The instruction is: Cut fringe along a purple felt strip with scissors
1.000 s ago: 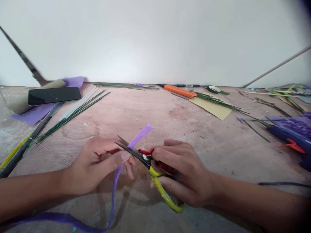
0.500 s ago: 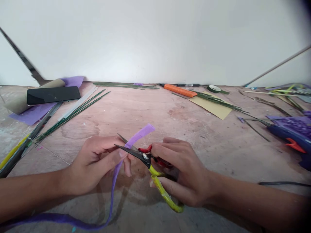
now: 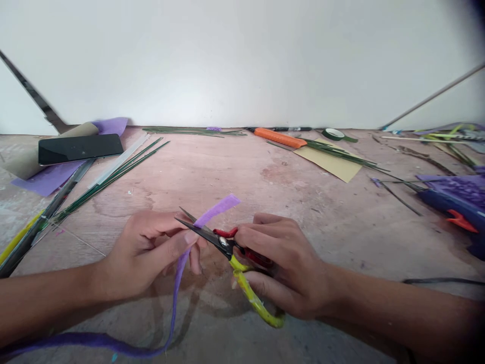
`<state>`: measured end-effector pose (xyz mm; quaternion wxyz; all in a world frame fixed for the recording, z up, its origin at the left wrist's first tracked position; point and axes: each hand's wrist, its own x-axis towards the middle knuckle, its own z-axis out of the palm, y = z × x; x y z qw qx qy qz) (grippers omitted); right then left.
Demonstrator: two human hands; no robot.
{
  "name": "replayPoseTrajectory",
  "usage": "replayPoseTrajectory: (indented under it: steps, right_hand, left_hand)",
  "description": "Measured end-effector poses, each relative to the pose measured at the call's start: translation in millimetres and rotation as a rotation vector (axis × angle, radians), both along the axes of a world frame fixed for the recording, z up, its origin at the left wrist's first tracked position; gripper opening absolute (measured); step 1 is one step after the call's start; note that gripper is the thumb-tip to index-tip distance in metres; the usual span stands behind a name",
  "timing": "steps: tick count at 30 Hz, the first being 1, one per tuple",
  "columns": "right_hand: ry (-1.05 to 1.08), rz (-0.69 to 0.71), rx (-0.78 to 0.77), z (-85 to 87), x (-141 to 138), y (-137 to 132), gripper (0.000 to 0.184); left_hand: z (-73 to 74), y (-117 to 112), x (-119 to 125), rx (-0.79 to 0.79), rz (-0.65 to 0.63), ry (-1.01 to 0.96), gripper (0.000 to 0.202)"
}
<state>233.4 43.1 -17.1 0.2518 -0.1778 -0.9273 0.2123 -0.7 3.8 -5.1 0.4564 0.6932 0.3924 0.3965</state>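
My left hand (image 3: 151, 253) pinches a long purple strip (image 3: 217, 208) between thumb and fingers. The strip's free end sticks up to the right past the blades, and its tail trails down to the lower left across the table. My right hand (image 3: 282, 265) grips scissors (image 3: 227, 247) with one red and one yellow-green handle. Their dark blades are slightly apart around the strip, right beside my left thumb.
On the pinkish wooden table (image 3: 242, 172) lie green wires (image 3: 113, 174) and a black phone (image 3: 78, 148) at left. An orange cutter (image 3: 279, 138), green tape roll (image 3: 334, 134) and tan paper (image 3: 329, 163) lie at the back. A blue glue gun (image 3: 454, 212) sits at right.
Both hands have stayed nearly in place. The strip's free end has risen a little and the scissors have shifted slightly up and left along it.
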Motion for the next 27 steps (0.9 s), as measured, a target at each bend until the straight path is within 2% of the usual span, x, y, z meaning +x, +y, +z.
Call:
replayPoseTrajectory:
  steps: [9,17,27]
  right_hand:
    - [0.014,0.014,0.004,-3.0,1.4,0.5,0.026]
    - [-0.009,-0.022,0.001,-1.3,0.5,-0.2,0.026]
    - [-0.036,-0.072,0.002,1.4,-3.1,-0.5,0.022]
  left_hand:
    - [-0.2,2.0,0.6,0.015,-0.047,0.015,0.025]
    - [-4.4,-1.7,-0.9,-0.153,-0.023,-0.068,0.029]
    - [-5.2,-2.1,0.1,-0.187,-0.005,-0.108,0.029]
